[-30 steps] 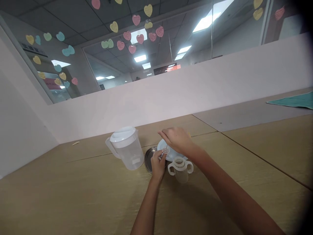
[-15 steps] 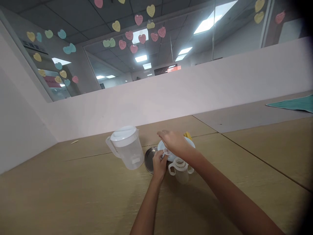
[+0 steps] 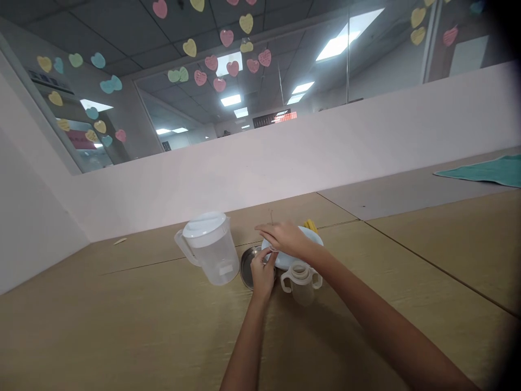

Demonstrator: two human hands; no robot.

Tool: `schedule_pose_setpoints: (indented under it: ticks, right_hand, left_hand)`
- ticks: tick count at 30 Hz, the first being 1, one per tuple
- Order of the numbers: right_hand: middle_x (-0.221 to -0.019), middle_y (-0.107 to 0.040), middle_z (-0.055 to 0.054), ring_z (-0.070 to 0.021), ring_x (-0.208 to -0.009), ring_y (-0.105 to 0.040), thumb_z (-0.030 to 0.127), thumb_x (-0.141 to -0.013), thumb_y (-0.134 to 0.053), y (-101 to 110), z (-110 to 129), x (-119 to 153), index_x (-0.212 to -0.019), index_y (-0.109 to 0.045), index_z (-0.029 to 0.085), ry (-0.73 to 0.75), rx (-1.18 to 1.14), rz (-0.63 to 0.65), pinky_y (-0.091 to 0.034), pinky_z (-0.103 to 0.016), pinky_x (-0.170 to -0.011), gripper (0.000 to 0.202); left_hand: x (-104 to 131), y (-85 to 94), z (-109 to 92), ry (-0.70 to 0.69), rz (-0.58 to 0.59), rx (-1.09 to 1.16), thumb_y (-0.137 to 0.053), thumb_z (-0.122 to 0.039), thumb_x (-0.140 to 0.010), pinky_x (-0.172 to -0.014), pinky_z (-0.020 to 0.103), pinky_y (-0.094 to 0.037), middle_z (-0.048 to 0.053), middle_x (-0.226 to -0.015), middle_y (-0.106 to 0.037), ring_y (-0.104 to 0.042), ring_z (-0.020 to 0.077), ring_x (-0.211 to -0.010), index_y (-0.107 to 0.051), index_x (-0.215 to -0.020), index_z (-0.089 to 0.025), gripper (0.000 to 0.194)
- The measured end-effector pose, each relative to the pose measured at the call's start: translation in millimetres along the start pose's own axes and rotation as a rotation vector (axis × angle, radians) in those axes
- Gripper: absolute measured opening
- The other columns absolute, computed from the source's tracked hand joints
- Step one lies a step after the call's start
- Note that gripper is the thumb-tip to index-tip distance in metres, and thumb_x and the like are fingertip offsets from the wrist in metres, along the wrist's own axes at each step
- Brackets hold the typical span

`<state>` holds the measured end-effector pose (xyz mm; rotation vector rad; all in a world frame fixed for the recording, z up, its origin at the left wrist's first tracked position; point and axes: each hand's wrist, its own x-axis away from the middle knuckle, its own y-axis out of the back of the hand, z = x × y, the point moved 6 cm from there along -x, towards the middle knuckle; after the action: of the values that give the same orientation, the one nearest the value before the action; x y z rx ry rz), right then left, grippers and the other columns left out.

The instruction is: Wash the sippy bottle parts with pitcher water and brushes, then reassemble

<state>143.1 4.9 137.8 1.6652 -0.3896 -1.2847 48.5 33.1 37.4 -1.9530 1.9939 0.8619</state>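
Note:
My left hand (image 3: 262, 272) pinches a small clear plastic piece (image 3: 273, 248) between thumb and fingers, above the edge of a round metal dish (image 3: 246, 267). Just over that piece is my right hand (image 3: 284, 237), its fingers stretched to the left; a thin upright stick or straw (image 3: 272, 216) shows above them. What the right fingers touch underneath is hidden. Behind the hands lies a white plate (image 3: 285, 261). A clear two-handled cup (image 3: 302, 282) without a lid stands upright below my right wrist.
A clear pitcher with a white lid (image 3: 212, 248) stands left of the metal dish. Yellow items (image 3: 310, 226) lie at the plate's back edge. A small flat piece (image 3: 120, 241) lies far left, a teal cloth (image 3: 488, 171) far right. A wall with windows rises behind the table (image 3: 163, 326).
My right hand has shifted slightly left and down over the clear piece, which it now covers more. The thin stick has come into view above the fingers. The camera view has shifted slightly.

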Motion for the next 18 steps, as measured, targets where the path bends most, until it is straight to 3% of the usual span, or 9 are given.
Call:
schedule_pose_setpoints:
  ticks: [3, 7, 12, 18]
  right_hand:
    - [-0.097, -0.067, -0.002, -0.0105, -0.075, -0.060, 0.034, -0.093, -0.029, 29, 4, 6, -0.125, -0.045, 0.026, -0.022, -0.079, -0.157, -0.033, -0.020, -0.061, 0.037]
    - [-0.074, -0.067, 0.000, -0.0100, -0.058, -0.056, 0.036, -0.095, -0.020, 51, 2, 12, -0.132, -0.036, 0.024, -0.105, 0.016, -0.221, -0.027, -0.021, -0.053, 0.042]
    - [-0.071, -0.067, -0.004, -0.0142, -0.057, -0.058, 0.032, -0.094, -0.021, 39, -5, 9, -0.120, -0.047, 0.022, -0.174, 0.203, -0.084, -0.025, -0.023, -0.051, 0.038]
    - [-0.076, -0.066, -0.007, -0.0161, -0.065, -0.060, 0.014, -0.086, -0.035, 33, -1, 9, -0.121, -0.043, 0.020, -0.175, 0.286, 0.005, -0.029, -0.022, -0.052, 0.036]
  left_hand:
    - [3, -3.7, 4, -0.005, 0.016, -0.009, -0.055, -0.038, -0.077, -0.076, 0.028, -0.042, 0.006, -0.091, -0.069, -0.059, 0.0181, -0.083, -0.069, -0.090, -0.016, 0.029]
    - [5, -5.7, 5, -0.016, 0.028, -0.023, -0.055, -0.038, -0.078, -0.075, 0.028, -0.043, 0.009, -0.095, -0.068, -0.059, 0.0191, -0.084, -0.069, -0.095, -0.016, 0.031]
    - [7, -6.0, 5, -0.013, 0.032, -0.025, -0.055, -0.036, -0.078, -0.076, 0.028, -0.043, 0.008, -0.096, -0.068, -0.059, 0.0193, -0.087, -0.069, -0.096, -0.016, 0.030]
    - [6, -7.1, 9, 0.014, 0.024, -0.014, -0.054, -0.036, -0.078, -0.075, 0.028, -0.043, 0.007, -0.092, -0.069, -0.059, 0.0190, -0.084, -0.069, -0.097, -0.016, 0.032]
